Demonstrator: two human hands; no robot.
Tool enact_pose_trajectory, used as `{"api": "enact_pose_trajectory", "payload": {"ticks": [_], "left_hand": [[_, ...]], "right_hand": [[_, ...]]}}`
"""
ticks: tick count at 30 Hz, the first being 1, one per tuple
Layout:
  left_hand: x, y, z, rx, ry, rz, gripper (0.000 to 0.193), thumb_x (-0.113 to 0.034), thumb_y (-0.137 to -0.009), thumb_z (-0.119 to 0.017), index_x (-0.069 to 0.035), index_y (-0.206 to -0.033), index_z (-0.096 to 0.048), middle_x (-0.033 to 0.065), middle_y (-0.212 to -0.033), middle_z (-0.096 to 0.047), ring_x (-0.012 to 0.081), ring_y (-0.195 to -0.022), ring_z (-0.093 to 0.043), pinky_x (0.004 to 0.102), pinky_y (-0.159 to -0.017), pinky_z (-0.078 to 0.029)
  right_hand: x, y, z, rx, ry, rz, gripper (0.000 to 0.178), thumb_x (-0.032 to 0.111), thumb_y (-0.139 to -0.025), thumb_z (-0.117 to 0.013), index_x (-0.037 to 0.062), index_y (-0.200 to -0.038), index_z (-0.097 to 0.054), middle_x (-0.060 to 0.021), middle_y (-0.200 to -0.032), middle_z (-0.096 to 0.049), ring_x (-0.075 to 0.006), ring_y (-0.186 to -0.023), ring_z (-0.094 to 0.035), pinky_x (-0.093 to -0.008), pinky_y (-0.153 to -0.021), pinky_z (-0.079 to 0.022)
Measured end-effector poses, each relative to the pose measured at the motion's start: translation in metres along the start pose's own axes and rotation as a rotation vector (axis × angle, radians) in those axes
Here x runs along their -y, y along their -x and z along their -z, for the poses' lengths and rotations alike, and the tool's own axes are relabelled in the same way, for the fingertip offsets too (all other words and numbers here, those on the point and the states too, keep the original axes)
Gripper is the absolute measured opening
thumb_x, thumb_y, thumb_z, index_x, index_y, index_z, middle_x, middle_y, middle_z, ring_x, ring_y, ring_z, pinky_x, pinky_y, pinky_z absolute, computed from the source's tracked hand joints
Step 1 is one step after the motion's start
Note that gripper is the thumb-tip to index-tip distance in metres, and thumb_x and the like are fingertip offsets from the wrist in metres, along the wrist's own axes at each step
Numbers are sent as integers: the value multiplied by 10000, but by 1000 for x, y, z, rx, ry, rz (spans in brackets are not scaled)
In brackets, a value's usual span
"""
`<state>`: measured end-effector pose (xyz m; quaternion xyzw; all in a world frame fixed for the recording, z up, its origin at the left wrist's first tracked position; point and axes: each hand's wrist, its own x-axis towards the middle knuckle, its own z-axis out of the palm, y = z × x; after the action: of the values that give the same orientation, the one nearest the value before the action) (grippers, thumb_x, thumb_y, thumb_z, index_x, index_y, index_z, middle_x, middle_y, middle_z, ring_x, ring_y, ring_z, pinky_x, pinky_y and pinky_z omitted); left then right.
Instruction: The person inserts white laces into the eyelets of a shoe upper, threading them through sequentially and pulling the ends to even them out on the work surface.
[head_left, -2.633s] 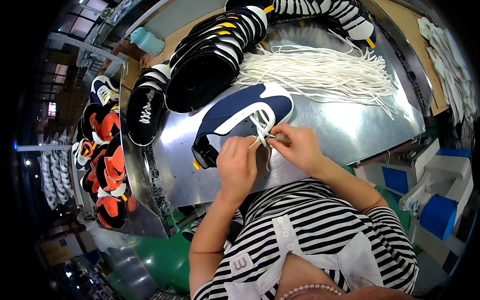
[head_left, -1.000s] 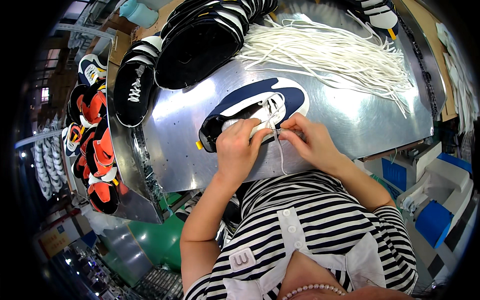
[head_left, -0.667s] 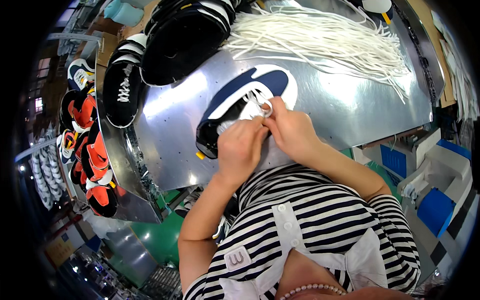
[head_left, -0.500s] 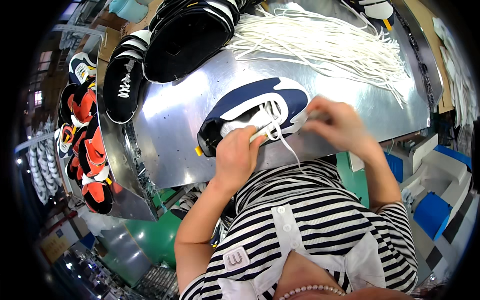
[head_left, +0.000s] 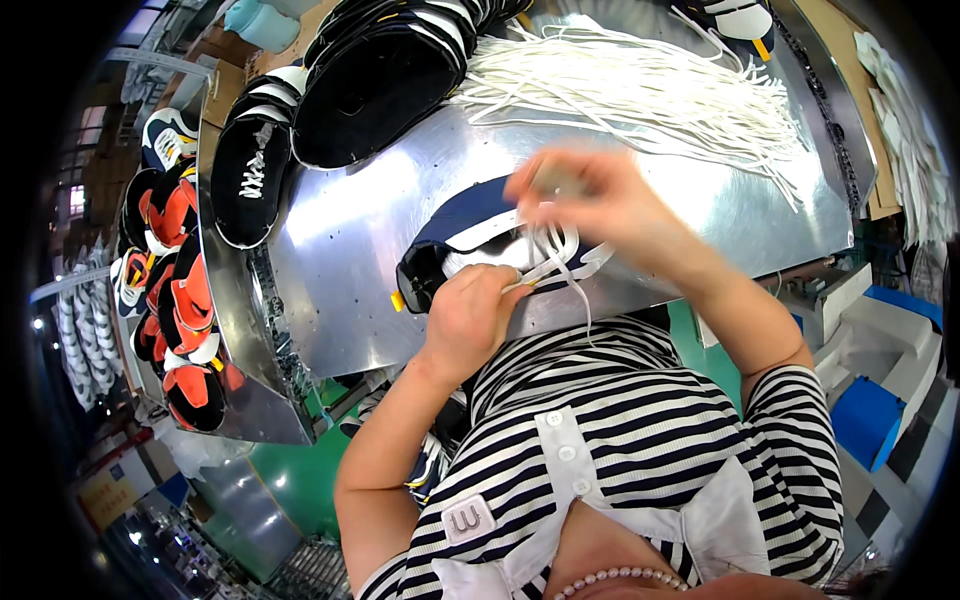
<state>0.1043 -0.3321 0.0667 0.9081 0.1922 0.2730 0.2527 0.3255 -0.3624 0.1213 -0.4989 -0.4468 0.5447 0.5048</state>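
A navy-and-white shoe upper [head_left: 466, 210] lies on the metal tabletop in front of me, its dark opening at the left with a small yellow tab. My left hand [head_left: 472, 312] is closed in a pinch on the near edge of its lacing area. From there a white shoelace [head_left: 577, 296] loops across the upper, and one end hangs toward my striped shirt. Over the toe, hiding much of it, is my right hand [head_left: 590, 200]. Its fingers are smeared by motion, so whether they hold the lace cannot be made out.
A bundle of white shoelaces [head_left: 640, 90] spreads across the far side. Stacked black-lined uppers [head_left: 375, 105] stand at the far left, beside another laced row [head_left: 243, 185]. Orange-and-black uppers [head_left: 190, 300] line the left side. Another upper [head_left: 738, 22] sits at the far right.
My right hand has swung left from beside the toe to above the lacing area. My left hand keeps its pinch in nearly the same place.
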Motion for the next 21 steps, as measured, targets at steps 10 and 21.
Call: {"api": "enact_pose_trajectory", "payload": {"ticks": [10, 21], "left_hand": [[-2, 0, -1, 22, 13, -24, 332, -54, -764, -796, -23, -978, -545, 127, -810, -630, 305, -675, -623, 372, -604, -494], [0, -2, -7, -60, -115, -178, 192, -50, -811, -684, -48, -947, -548, 66, -761, -603, 223, -660, -588, 335, -583, -451]], "right_hand": [[-1, -1, 8, -152, 122, 92, 90, 26, -875, -673, 8, -963, -668, -15, -911, -667, -77, -867, -602, -224, -803, -485], [-29, 20, -27, 147, 954, 42, 211, 130, -844, -705, 63, -1015, -601, -102, -725, -671, -207, -642, -652, -292, -608, -499]]}}
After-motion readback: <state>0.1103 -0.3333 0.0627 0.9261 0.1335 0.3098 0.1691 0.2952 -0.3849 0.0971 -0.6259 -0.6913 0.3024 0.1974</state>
